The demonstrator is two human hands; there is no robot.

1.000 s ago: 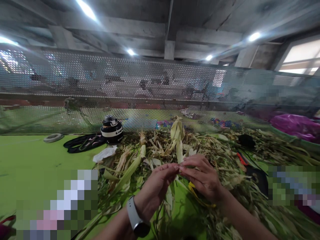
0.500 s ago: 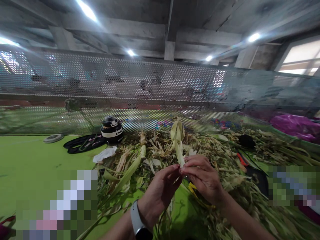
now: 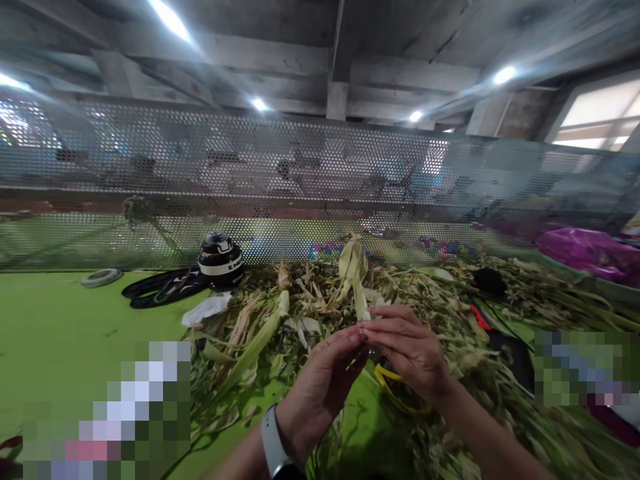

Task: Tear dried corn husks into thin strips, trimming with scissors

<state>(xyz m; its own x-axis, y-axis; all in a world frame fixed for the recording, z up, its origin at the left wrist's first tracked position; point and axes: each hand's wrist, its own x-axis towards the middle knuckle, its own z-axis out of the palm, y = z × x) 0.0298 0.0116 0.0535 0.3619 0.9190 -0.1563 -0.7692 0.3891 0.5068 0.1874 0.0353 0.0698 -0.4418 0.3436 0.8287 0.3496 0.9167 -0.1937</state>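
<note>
Corn husk point(image 3: 353, 263): long axis runs away from hands point(image 3: 325, 377) point(image 3: 413, 350), bulbous end farthest.

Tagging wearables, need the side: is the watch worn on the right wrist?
No, the pale watch strap sits just behind the left hand, with none visible behind the right hand.
</note>
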